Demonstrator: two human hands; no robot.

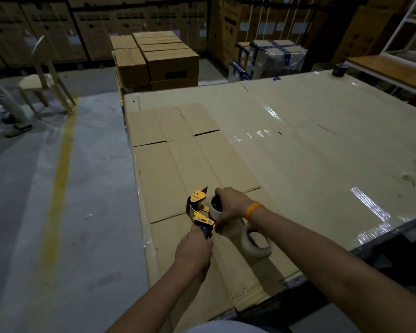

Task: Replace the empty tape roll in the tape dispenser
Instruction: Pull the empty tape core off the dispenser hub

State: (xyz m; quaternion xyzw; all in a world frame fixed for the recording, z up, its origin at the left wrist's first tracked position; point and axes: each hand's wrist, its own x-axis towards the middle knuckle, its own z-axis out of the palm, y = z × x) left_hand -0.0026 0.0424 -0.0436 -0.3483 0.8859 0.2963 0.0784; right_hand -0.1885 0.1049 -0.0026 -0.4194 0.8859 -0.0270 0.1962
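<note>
A yellow and black tape dispenser [198, 207] lies on the cardboard-covered table [310, 145] near its front left corner. My left hand [194, 248] grips the dispenser's black handle from below. My right hand [231, 206] wraps over a white empty tape core [216, 209] that sits at the dispenser's spool. A full roll of tan tape [255, 241] stands on edge on the table just right of my hands, under my right forearm.
Flattened cardboard sheets [178, 150] cover the table's left part. A dark roll [340, 69] stands at the far right corner. Stacked boxes [159, 58] rise behind the table. On the left are a wooden chair [43, 78], a person's leg [7, 104] and a yellow floor line [58, 179].
</note>
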